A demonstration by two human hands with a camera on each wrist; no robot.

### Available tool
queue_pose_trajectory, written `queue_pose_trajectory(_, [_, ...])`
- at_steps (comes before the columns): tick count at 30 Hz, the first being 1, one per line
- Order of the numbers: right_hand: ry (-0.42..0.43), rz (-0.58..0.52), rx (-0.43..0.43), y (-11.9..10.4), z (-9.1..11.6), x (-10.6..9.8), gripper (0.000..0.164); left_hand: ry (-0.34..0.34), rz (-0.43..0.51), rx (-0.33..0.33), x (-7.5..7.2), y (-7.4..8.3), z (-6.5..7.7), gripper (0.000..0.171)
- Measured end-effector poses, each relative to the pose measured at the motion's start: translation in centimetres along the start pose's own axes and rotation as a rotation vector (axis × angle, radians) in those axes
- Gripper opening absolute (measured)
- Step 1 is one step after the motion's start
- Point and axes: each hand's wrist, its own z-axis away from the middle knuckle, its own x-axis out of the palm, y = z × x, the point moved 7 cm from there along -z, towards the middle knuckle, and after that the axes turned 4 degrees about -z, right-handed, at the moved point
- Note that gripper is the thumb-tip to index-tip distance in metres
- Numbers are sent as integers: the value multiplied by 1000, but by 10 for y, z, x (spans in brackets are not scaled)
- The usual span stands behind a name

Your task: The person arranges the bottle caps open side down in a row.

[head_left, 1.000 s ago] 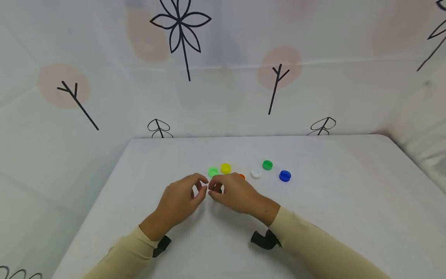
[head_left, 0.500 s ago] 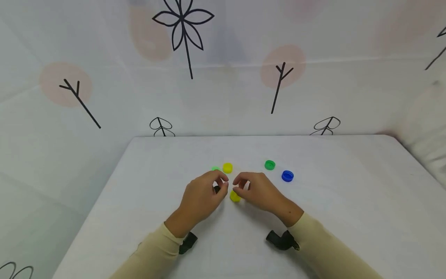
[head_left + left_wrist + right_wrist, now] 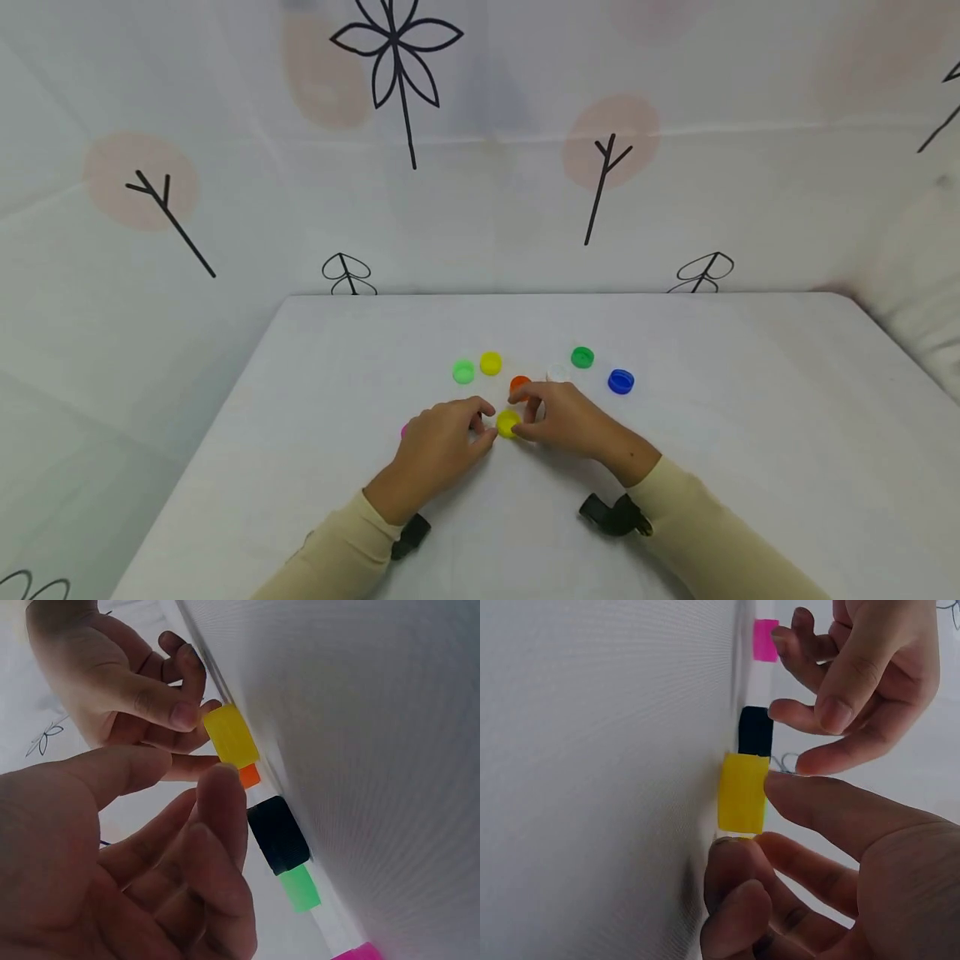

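A yellow bottle cap (image 3: 507, 423) rests on the white table between my two hands. My right hand (image 3: 566, 419) is bent over its right side, with the thumb tip at the cap's edge in the right wrist view; no firm pinch shows. My left hand (image 3: 442, 442) is on the other side, its thumb and fingers loosely curved and apart, holding nothing. In the left wrist view a black bottle cap (image 3: 279, 835) sits by the left fingers; the hand mostly hides it from the head view. A pink cap (image 3: 405, 431) peeks out behind the left hand.
Farther back on the table (image 3: 750, 417) lie a light green cap (image 3: 463, 372), another yellow cap (image 3: 491, 363), an orange cap (image 3: 519, 384), a white cap (image 3: 557, 372), a green cap (image 3: 582, 357) and a blue cap (image 3: 621, 382). A printed cloth (image 3: 480, 208) hangs behind.
Both hands have shifted right and, lately, slightly nearer to me. The near yellow cap, hidden a second ago, now shows, as do part of the pink cap and more of the orange one.
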Motion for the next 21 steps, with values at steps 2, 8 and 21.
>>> queue_pose_trajectory(2, [-16, -3, -4, 1, 1, 2, 36, -33, -4, -11, 3, 0, 0, 24])
queue_pose_trajectory(8, [-27, 11, -49, 0, 1, 6, 31, -128, 3, -45, 12, -2, 0, 33])
queue_pose_trajectory(21, [-45, 14, -59, -1, -2, 9, 27, -153, 11, -36, 13, -3, 0, 34])
